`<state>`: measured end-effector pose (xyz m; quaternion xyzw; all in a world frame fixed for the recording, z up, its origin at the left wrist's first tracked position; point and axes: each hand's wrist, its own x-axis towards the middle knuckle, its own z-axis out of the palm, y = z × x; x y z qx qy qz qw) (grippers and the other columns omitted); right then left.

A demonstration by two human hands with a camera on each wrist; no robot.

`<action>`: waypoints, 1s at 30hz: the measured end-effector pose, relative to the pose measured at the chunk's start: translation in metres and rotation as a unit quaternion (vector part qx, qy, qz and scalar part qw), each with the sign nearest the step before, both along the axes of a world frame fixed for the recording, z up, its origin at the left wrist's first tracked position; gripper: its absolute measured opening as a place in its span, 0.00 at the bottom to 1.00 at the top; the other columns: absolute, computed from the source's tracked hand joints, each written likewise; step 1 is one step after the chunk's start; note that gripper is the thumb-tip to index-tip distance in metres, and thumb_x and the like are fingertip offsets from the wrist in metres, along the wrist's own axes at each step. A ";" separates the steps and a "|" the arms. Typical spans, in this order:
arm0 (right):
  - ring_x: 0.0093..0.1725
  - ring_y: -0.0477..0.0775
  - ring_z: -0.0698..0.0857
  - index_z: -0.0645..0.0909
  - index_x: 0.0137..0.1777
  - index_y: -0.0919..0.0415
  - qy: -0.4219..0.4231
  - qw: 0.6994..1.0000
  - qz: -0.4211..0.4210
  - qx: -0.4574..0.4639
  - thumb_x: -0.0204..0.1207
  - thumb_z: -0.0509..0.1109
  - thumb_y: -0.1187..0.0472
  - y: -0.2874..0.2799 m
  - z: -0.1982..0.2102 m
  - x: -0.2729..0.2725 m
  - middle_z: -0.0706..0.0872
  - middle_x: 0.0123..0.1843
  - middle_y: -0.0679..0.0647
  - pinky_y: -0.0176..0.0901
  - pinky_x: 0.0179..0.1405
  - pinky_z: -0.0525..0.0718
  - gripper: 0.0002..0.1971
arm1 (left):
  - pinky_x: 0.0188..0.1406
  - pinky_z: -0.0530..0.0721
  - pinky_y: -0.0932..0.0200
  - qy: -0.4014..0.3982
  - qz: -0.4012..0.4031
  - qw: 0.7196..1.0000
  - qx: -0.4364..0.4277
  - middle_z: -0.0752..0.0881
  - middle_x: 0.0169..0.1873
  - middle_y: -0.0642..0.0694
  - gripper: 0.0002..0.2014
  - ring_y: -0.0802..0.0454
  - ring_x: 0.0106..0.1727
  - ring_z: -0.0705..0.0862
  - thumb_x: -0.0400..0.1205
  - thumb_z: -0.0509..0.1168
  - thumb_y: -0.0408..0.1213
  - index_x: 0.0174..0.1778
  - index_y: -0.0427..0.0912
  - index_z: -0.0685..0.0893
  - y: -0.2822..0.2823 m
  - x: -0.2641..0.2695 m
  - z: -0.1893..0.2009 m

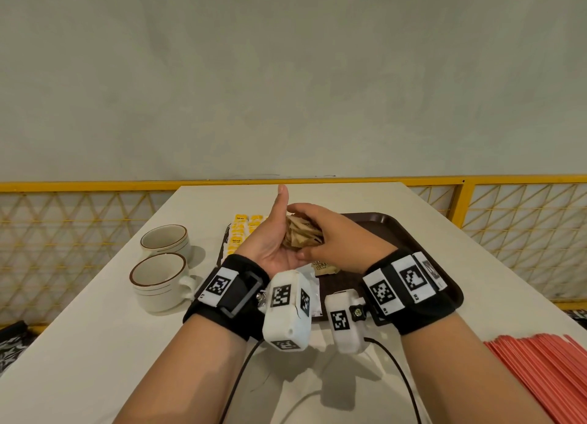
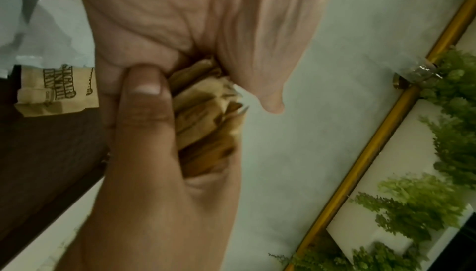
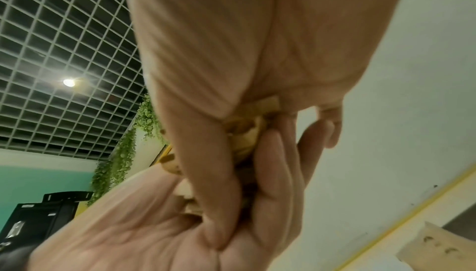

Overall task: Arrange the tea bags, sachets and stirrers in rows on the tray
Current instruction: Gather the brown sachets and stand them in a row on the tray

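Observation:
A bundle of brown sugar sachets (image 1: 301, 233) is held above the dark brown tray (image 1: 409, 239) by both hands. My left hand (image 1: 276, 233) lies palm up, cupped under the bundle, its thumb pointing straight up. My right hand (image 1: 320, 230) grips the bundle from the right and above, and its thumb (image 2: 144, 96) presses on the sachets (image 2: 206, 124). The sachets' edges (image 3: 247, 132) show between the two palms. Yellow tea bags (image 1: 242, 230) lie in rows at the tray's left end. One loose brown sachet (image 1: 324, 266) (image 2: 59, 92) lies on the tray under my wrists.
Two white cups (image 1: 165, 241) (image 1: 158, 280) stand left of the tray. A heap of red stirrers (image 1: 546, 369) lies at the table's near right corner. A clear plastic wrapper (image 1: 306, 273) sits by the loose sachet. A yellow mesh railing (image 1: 508, 214) borders the table.

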<state>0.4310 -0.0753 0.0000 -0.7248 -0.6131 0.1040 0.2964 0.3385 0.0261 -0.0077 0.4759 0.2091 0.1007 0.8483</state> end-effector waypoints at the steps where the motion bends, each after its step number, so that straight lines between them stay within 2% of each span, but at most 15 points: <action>1: 0.69 0.49 0.75 0.64 0.78 0.50 -0.017 1.000 -0.014 -0.007 0.71 0.76 0.60 0.000 -0.001 0.000 0.75 0.71 0.48 0.54 0.72 0.73 0.37 | 0.54 0.85 0.50 0.004 -0.006 1.000 0.007 0.88 0.50 0.35 0.46 0.43 0.48 0.88 0.71 0.51 0.76 0.56 0.33 0.85 0.000 0.000 0.000; 3: 0.65 0.49 0.77 0.68 0.74 0.47 -0.041 0.998 -0.034 -0.020 0.70 0.77 0.55 0.000 -0.002 0.002 0.78 0.65 0.46 0.59 0.69 0.73 0.33 | 0.42 0.88 0.54 0.007 -0.023 1.000 0.015 0.88 0.46 0.36 0.47 0.44 0.43 0.88 0.69 0.51 0.77 0.54 0.33 0.85 0.000 -0.001 0.000; 4: 0.61 0.48 0.79 0.71 0.70 0.47 -0.032 0.999 -0.031 -0.014 0.69 0.77 0.53 -0.001 -0.002 0.002 0.80 0.61 0.45 0.59 0.67 0.75 0.30 | 0.41 0.88 0.55 0.000 -0.035 0.999 0.014 0.87 0.47 0.36 0.48 0.44 0.44 0.88 0.67 0.52 0.77 0.55 0.32 0.85 0.000 -0.003 0.000; 8: 0.51 0.44 0.83 0.75 0.59 0.48 0.033 0.998 -0.009 0.056 0.66 0.81 0.55 -0.004 0.003 0.002 0.84 0.49 0.44 0.53 0.58 0.81 0.24 | 0.57 0.85 0.45 -0.061 -0.055 0.996 0.015 0.87 0.55 0.35 0.43 0.42 0.55 0.87 0.60 0.66 0.71 0.56 0.34 0.86 -0.003 -0.009 -0.001; 10: 0.51 0.45 0.83 0.76 0.58 0.48 0.041 0.996 -0.006 0.074 0.64 0.82 0.54 -0.004 0.005 0.000 0.85 0.49 0.44 0.53 0.58 0.82 0.25 | 0.56 0.86 0.43 -0.098 -0.060 0.993 0.017 0.87 0.55 0.34 0.43 0.41 0.56 0.88 0.54 0.77 0.65 0.56 0.34 0.87 -0.004 -0.011 -0.004; 12: 0.53 0.45 0.84 0.76 0.58 0.47 0.047 0.996 -0.005 0.082 0.61 0.83 0.50 -0.003 0.004 -0.001 0.85 0.50 0.43 0.55 0.59 0.81 0.27 | 0.49 0.89 0.47 -0.120 -0.052 0.991 0.020 0.88 0.52 0.34 0.42 0.42 0.52 0.89 0.52 0.83 0.57 0.56 0.33 0.86 -0.003 -0.011 -0.007; 14: 0.54 0.45 0.84 0.76 0.59 0.45 0.045 0.996 -0.008 0.078 0.55 0.82 0.43 -0.002 0.003 -0.001 0.85 0.51 0.42 0.57 0.60 0.81 0.31 | 0.43 0.90 0.51 -0.126 -0.044 0.991 0.026 0.89 0.46 0.35 0.30 0.45 0.44 0.90 0.58 0.81 0.52 0.49 0.34 0.89 -0.004 -0.011 -0.008; 16: 0.56 0.48 0.84 0.75 0.61 0.45 0.024 0.998 -0.017 0.064 0.54 0.81 0.41 -0.001 0.002 -0.001 0.85 0.53 0.43 0.60 0.62 0.79 0.34 | 0.41 0.89 0.55 -0.120 -0.029 0.992 0.027 0.89 0.40 0.38 0.20 0.48 0.39 0.90 0.65 0.73 0.51 0.41 0.36 0.91 -0.006 -0.011 -0.007; 18: 0.57 0.50 0.83 0.74 0.64 0.48 -0.021 0.998 -0.030 0.048 0.60 0.81 0.46 -0.001 0.004 -0.002 0.85 0.54 0.44 0.61 0.63 0.77 0.32 | 0.50 0.86 0.53 -0.100 -0.006 0.994 0.041 0.89 0.45 0.38 0.24 0.47 0.45 0.90 0.68 0.69 0.53 0.50 0.36 0.88 -0.008 -0.010 -0.005; 21: 0.56 0.50 0.83 0.74 0.66 0.52 -0.069 0.996 -0.044 0.035 0.66 0.78 0.52 -0.002 0.006 -0.006 0.84 0.54 0.45 0.58 0.64 0.76 0.28 | 0.59 0.83 0.48 -0.069 0.006 0.996 0.052 0.84 0.60 0.34 0.36 0.43 0.57 0.85 0.68 0.68 0.58 0.66 0.34 0.79 -0.013 -0.006 -0.001; 22: 0.56 0.50 0.83 0.73 0.65 0.53 -0.072 0.996 -0.045 0.031 0.67 0.77 0.53 -0.002 0.005 -0.007 0.84 0.53 0.45 0.57 0.64 0.76 0.27 | 0.57 0.84 0.49 -0.059 0.008 0.997 0.051 0.84 0.60 0.34 0.38 0.43 0.56 0.85 0.68 0.67 0.59 0.66 0.34 0.79 -0.015 -0.006 0.001; 24: 0.54 0.49 0.83 0.73 0.64 0.52 -0.071 0.996 -0.042 0.027 0.67 0.76 0.53 -0.002 0.004 -0.009 0.84 0.52 0.44 0.57 0.62 0.78 0.26 | 0.52 0.86 0.53 -0.050 0.004 0.998 0.037 0.86 0.53 0.36 0.36 0.46 0.50 0.87 0.67 0.65 0.62 0.59 0.35 0.83 -0.016 -0.006 0.003; 26: 0.49 0.49 0.84 0.74 0.61 0.52 -0.064 0.996 -0.032 0.046 0.68 0.74 0.53 -0.003 0.002 -0.007 0.85 0.49 0.46 0.57 0.54 0.82 0.22 | 0.54 0.86 0.49 -0.062 -0.001 0.998 -0.006 0.87 0.48 0.37 0.34 0.45 0.49 0.88 0.64 0.68 0.64 0.51 0.34 0.86 -0.015 -0.007 0.001; 28: 0.46 0.51 0.84 0.76 0.59 0.53 -0.061 0.995 -0.035 0.075 0.69 0.74 0.54 -0.005 0.002 -0.005 0.86 0.47 0.48 0.56 0.47 0.84 0.19 | 0.55 0.86 0.45 -0.095 -0.013 0.994 -0.050 0.87 0.50 0.34 0.34 0.42 0.51 0.88 0.61 0.76 0.59 0.52 0.33 0.86 -0.013 -0.008 -0.002; 30: 0.45 0.51 0.85 0.76 0.59 0.52 -0.067 0.992 -0.049 0.092 0.70 0.73 0.52 -0.005 0.003 -0.005 0.87 0.46 0.48 0.54 0.45 0.84 0.18 | 0.49 0.88 0.44 -0.117 -0.003 0.991 -0.062 0.88 0.47 0.34 0.29 0.42 0.48 0.89 0.63 0.78 0.50 0.52 0.32 0.84 -0.015 -0.008 -0.002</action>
